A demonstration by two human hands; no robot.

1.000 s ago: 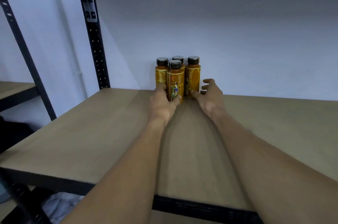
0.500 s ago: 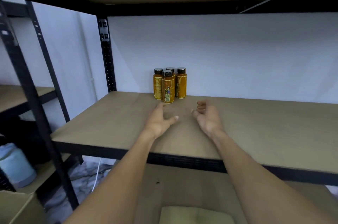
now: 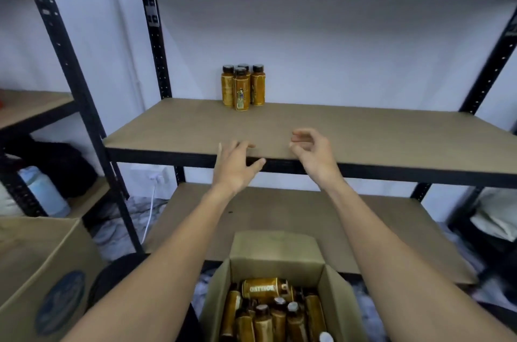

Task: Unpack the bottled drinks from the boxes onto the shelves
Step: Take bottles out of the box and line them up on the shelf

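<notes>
Shelf [image 3: 363, 134] w/ 4 bottles [image 3: 242, 87] at back — well beyond empty fingers [image 3: 303, 134].

Pale blue jug [image 3: 44, 190] low left, black bag [image 3: 70, 165] beside it. White cable [image 3: 151, 207] hangs from wall socket [image 3: 148, 174] to marbled floor [image 3: 117, 232].

We've got our left forearm [image 3: 156, 257] and right forearm [image 3: 391, 252] in shot now, both bare from the bottom edge to the wrist. The left grip [image 3: 233, 168] and right grip [image 3: 314, 155] are bare as well. Under the left forearm there's a dark rounded patch [image 3: 117, 277], possibly our black trouser knee; too blurred to say.
</notes>
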